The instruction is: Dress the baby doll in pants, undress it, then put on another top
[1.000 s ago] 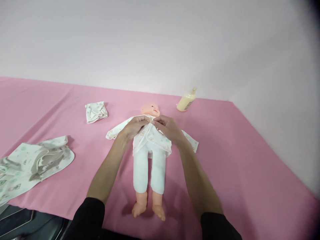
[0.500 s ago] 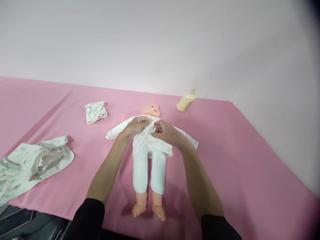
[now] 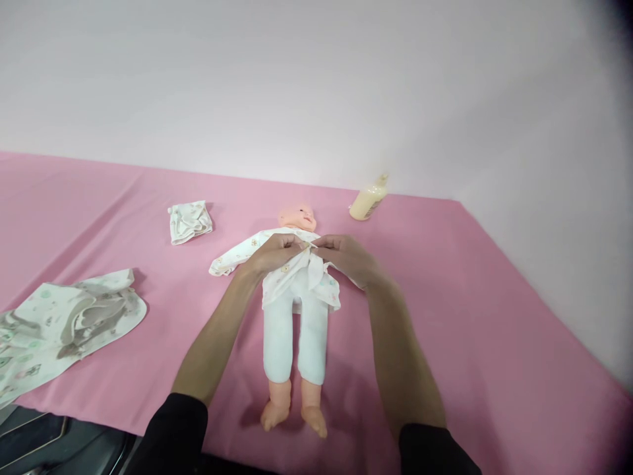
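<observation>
A baby doll (image 3: 297, 218) lies on its back on the pink cloth (image 3: 445, 316), head toward the wall, bare feet toward me. It wears white trousers (image 3: 295, 333) and a white printed shirt (image 3: 291, 274). My left hand (image 3: 274, 253) and my right hand (image 3: 346, 256) meet over the doll's chest. Both pinch the front edges of the shirt, fingertips almost touching. A flap of the shirt front hangs bunched below my right fingers. The doll's right sleeve (image 3: 230, 258) lies spread out to the left; its other sleeve is hidden by my right forearm.
A small folded printed cloth (image 3: 190, 221) lies left of the doll's head. A larger crumpled printed cloth (image 3: 64, 323) sits at the near left edge. A cream bottle (image 3: 368, 201) lies on its side by the wall. A dark object (image 3: 44, 442) shows below the table edge.
My right hand has shifted right and up a little, pulling the shirt's front edge with it, so the flap now bunches at the doll's belly. My left hand has stayed on the chest.
</observation>
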Demonstrator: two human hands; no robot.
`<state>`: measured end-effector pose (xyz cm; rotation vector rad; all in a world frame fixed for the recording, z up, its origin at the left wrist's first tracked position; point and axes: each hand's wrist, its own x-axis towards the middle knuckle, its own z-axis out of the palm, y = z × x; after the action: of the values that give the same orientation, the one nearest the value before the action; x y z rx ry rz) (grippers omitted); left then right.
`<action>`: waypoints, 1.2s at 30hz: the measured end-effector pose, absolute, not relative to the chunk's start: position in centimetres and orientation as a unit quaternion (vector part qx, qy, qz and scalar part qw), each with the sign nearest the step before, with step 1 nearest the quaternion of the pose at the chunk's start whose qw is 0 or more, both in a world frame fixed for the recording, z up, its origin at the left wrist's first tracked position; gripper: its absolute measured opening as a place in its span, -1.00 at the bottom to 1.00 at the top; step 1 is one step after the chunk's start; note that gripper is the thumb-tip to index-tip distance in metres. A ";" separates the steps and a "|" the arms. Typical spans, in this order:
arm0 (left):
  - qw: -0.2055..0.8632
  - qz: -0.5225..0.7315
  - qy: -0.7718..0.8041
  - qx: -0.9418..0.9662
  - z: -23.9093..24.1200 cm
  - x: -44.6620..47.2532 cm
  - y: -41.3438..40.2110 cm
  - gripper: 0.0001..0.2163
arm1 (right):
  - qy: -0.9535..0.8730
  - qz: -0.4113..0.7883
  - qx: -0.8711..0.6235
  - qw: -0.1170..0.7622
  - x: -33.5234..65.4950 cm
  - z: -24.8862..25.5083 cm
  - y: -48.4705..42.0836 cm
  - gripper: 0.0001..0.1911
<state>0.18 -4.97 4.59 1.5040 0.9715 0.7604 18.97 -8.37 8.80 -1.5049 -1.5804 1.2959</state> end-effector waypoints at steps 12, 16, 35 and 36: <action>0.542 0.327 0.435 0.640 5.4 1.1 -6.0 -0.70 | -0.586 0.481 -0.564 0.328 19.9 6.8 -7.3 -0.85; 0.533 0.332 0.431 0.648 5.2 1.2 -6.0 -0.71 | -0.570 0.497 -0.558 0.341 19.9 6.6 -7.1 -0.83; 0.538 0.362 0.449 0.615 5.3 1.6 -6.3 -0.71 | -0.609 0.525 -0.509 0.308 20.2 8.9 -8.9 -0.75; 0.539 0.361 0.448 0.615 5.3 1.6 -6.3 -0.70 | -0.621 0.519 -0.506 0.298 20.2 9.0 -9.0 -0.73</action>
<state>1.60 -6.30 5.28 1.4622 1.0653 0.8583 20.24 -8.97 8.97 -1.3443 -1.6506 1.3791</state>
